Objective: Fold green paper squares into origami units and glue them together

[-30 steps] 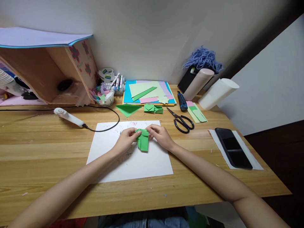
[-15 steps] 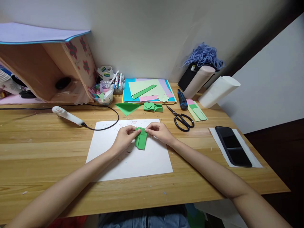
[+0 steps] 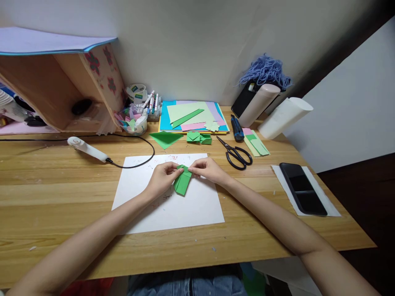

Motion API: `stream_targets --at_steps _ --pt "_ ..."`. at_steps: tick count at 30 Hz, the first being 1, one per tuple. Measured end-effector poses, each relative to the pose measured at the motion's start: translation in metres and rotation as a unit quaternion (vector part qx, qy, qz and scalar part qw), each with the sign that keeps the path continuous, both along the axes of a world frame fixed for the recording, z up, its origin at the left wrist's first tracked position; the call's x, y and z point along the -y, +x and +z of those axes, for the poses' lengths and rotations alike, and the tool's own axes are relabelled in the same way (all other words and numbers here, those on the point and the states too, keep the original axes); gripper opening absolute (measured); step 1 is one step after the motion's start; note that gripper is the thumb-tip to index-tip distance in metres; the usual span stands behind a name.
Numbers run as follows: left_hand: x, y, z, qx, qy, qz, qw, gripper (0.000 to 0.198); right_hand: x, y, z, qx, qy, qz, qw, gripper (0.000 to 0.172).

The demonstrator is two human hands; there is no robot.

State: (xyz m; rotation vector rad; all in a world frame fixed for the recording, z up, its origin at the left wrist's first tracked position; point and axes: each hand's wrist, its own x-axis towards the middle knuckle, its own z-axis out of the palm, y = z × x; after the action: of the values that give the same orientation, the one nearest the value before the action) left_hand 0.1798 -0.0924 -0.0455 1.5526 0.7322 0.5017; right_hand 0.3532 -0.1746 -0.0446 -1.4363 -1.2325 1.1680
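Centrally in the frame, the left hand [image 3: 162, 179] and the right hand [image 3: 209, 169] are pinching the upper corners of a folded green paper piece [image 3: 183, 183], which is slanting over a white sheet [image 3: 193, 211]; black scissors [image 3: 231, 149] are lying right of centre.

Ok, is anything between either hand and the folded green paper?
Nothing visible. The left hand and right hand both touch the folded green paper near its top. The white sheet lies underneath; the scissors lie off to the right.
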Motion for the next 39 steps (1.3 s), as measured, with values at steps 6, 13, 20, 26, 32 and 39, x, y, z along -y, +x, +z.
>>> stream_targets --at_steps 6,13,20,26,32,39 --pt "0.001 0.000 0.006 -0.007 0.014 -0.016 1.000 0.023 0.001 -0.001 0.004 -0.018 -0.014 0.018 1.000 0.026" --pt "0.003 -0.002 0.010 -0.022 0.022 -0.071 0.997 0.022 0.002 -0.008 0.003 -0.007 0.046 0.009 0.999 0.021" --pt "0.004 -0.001 0.011 -0.011 -0.001 -0.071 0.997 0.025 0.009 -0.019 -0.002 0.033 0.096 -0.014 0.995 0.019" --pt "0.005 -0.002 0.011 -0.002 0.019 -0.046 0.999 0.024 0.006 -0.010 0.004 0.082 0.055 0.080 0.992 0.031" --pt "0.006 -0.002 0.011 -0.017 0.036 -0.058 0.998 0.022 0.006 -0.009 0.001 0.142 0.086 0.071 0.984 0.033" --pt "0.005 -0.003 0.015 -0.062 0.070 -0.099 0.991 0.023 0.006 -0.010 0.000 0.106 0.080 0.067 0.989 0.030"
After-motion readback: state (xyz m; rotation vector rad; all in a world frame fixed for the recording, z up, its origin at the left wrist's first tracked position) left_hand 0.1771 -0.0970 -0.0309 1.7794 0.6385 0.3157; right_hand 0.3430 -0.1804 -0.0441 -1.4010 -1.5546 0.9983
